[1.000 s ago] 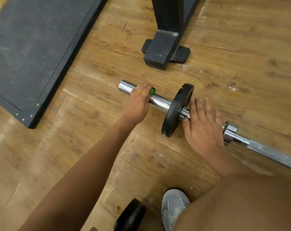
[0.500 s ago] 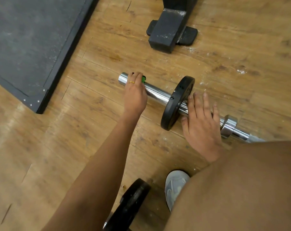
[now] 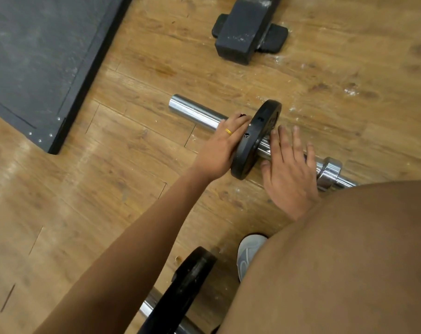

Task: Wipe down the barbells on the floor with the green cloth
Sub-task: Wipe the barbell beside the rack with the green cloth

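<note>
The long chrome steel barbell [image 3: 195,112] is lying on the wooden floor [image 3: 108,189], running from centre frame toward lower right. The left hand [image 3: 220,147] is curling over its sleeve against the round black weight plate [image 3: 255,138]; the green cloth is not showing. The right hand [image 3: 289,172] is pressing flat, fingers straight, beyond the plate. Bare sleeve is stretching upper-left of the left hand.

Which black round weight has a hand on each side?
The upper plate on the shiny bar; the other plate, by the grey shoe, has none.

Left hand [image 3: 225,145] grip hiding whatever it holds against barbell [image 3: 195,112], shaft lost behind thigh [image 3: 337,261], second barbell [image 3: 183,295] cropped at bottom.
</note>
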Demonstrator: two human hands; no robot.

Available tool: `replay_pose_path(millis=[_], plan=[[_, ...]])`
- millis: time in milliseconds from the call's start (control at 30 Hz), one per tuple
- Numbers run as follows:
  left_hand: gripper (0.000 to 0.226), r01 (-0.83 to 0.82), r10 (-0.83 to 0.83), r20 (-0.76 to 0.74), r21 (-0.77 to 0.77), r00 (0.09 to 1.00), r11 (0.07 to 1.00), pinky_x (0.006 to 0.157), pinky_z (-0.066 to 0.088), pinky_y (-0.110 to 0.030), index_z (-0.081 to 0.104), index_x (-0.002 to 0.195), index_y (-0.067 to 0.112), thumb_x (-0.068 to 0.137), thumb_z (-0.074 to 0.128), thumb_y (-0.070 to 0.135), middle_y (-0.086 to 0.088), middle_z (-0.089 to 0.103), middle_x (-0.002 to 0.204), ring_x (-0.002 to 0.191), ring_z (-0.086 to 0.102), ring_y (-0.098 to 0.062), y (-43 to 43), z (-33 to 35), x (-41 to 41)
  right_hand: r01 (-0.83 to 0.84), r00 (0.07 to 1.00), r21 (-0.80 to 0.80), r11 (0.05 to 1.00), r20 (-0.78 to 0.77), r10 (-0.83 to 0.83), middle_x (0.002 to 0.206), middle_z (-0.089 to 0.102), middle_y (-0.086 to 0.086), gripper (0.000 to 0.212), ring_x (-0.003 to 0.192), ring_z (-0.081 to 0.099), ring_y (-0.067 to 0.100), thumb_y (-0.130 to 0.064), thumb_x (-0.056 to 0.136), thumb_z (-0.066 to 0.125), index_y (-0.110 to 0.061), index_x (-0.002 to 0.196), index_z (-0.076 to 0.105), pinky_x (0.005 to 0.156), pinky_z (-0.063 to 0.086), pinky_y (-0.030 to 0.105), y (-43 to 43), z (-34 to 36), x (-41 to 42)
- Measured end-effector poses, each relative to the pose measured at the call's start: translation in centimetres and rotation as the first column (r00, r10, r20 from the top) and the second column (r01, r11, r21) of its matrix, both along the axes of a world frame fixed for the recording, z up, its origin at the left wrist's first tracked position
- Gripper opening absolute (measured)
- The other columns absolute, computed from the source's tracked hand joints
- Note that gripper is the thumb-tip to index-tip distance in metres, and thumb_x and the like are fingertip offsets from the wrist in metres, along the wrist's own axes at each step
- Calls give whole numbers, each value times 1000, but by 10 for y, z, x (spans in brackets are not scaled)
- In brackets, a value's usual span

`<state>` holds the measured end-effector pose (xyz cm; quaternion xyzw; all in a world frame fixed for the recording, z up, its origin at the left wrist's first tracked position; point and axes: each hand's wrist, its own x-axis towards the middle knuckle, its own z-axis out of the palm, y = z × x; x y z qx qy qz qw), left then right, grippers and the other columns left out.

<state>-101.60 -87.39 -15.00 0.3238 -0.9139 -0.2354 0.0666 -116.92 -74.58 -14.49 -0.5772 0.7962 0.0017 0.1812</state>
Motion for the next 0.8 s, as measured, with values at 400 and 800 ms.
replay_pose_path(millis=[400,800], plan=[[51,182,-176,66,-92,982,979,124,14,-47,37,153,7,102,42,6,-11,39,158,152,24,-28,-44,-5,10,11,1000,-63,998,-1,-11,168,9,5,63,155,-5,25,-33,105,31,-12,161,9,123,5,52,-10,-3,-11],[50,-141,132,-51,-223,990,965,119,25,-56,48,145,6,96,49,-2,-11,50,148,148,33,-28,-45,-25,-19,-1,994,-108,994,-112,-11,165,22,12,64,154,9,32,-39,104,19,-7,158,18,121,18,58,-28,-15,-30]])
